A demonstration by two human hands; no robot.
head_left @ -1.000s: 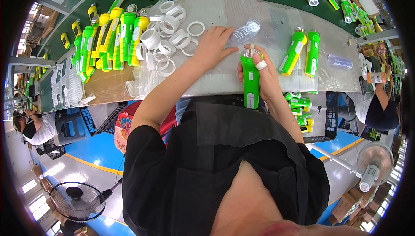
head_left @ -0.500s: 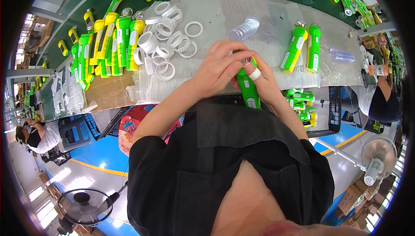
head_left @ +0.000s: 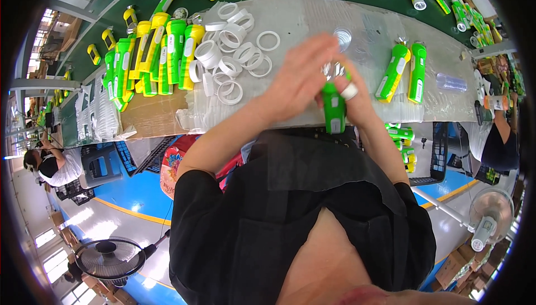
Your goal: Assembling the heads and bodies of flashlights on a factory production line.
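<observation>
Centrally, both hands pinching green flashlight [head_left: 334, 112] at table edge [head_left: 167, 132], white rings [head_left: 231, 59] left.

Right hand [head_left: 357, 101] holds a green flashlight body [head_left: 334, 114] upright at the near edge of the surface [head_left: 312, 17]; left hand [head_left: 298, 79] covers its clear lens end. White plastic rings [head_left: 231, 53] lie to the left, two assembled green flashlights [head_left: 403, 73] to the right.
</observation>
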